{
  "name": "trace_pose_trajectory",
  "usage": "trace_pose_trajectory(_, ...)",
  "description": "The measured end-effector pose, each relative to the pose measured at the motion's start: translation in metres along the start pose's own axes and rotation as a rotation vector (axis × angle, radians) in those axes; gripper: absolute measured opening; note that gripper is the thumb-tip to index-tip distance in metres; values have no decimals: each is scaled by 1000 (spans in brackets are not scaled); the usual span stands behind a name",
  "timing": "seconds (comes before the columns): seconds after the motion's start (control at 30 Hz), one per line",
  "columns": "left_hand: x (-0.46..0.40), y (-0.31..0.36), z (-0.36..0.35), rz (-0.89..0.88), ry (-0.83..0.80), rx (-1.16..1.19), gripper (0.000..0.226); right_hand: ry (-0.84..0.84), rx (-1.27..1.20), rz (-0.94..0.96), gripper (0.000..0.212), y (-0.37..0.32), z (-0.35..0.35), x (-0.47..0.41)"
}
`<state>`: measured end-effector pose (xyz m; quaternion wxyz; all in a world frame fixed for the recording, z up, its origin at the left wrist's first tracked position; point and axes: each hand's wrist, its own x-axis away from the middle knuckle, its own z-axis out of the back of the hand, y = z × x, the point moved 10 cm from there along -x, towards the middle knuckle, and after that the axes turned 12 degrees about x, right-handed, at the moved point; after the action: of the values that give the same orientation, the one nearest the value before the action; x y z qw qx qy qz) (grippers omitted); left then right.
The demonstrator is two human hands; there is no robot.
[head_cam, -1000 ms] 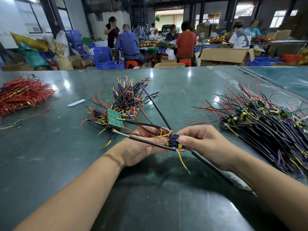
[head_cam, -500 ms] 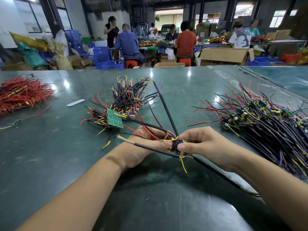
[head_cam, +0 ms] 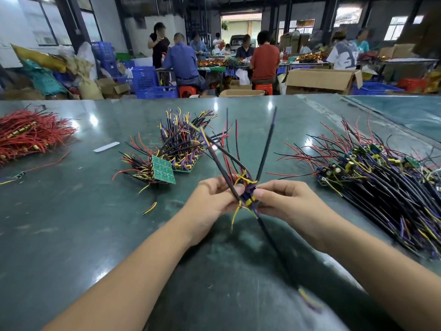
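Note:
Both hands hold one small wired circuit board above the dark green table. My left hand pinches its left side, my right hand pinches its right side. Black sleeved leads fan up and away from the board, with thin red, yellow and purple wires among them. One long black lead runs down toward me. Most of the board is hidden behind my fingers.
A pile of green boards with wires lies just beyond my hands. A large heap of wired boards fills the right side. Red wires lie far left, a white strip between. People sit working at tables behind.
The held board has been turned: its black leads swung from pointing left and flat to standing up and away. Both hands stayed in place, gripping it.

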<state>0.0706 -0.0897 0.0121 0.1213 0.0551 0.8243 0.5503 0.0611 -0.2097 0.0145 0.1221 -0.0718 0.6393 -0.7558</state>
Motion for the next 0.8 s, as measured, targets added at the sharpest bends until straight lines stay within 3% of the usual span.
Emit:
trace_pose_trajectory(0.13, 4, -2, -6, 37, -67, 11, 19, -40, -111, -26, 30, 3, -6, 0)
trace_pose_trajectory(0.2, 4, -1, -8, 33, -101, 7, 14, -72, -143, 2, 16, 1, -10, 0)
trace_pose_trajectory(0.27, 5, 1, -10, 36, -125, -3, 19, -92, -181, 15, 18, 1, -10, 0)
trace_pose_trajectory(0.4, 6, 3, -6, 12, -76, -94, 13, -103, -71, 62, 18, -2, -9, 2)
trace_pose_trajectory(0.57, 7, 8, -8, -26, -84, -134, 15, -63, -46, 90, 38, -5, -7, 0)
trace_pose_trajectory(0.8, 8, 7, -12, -18, -98, -156, 19, -50, 91, 135, 28, -12, -3, 0)
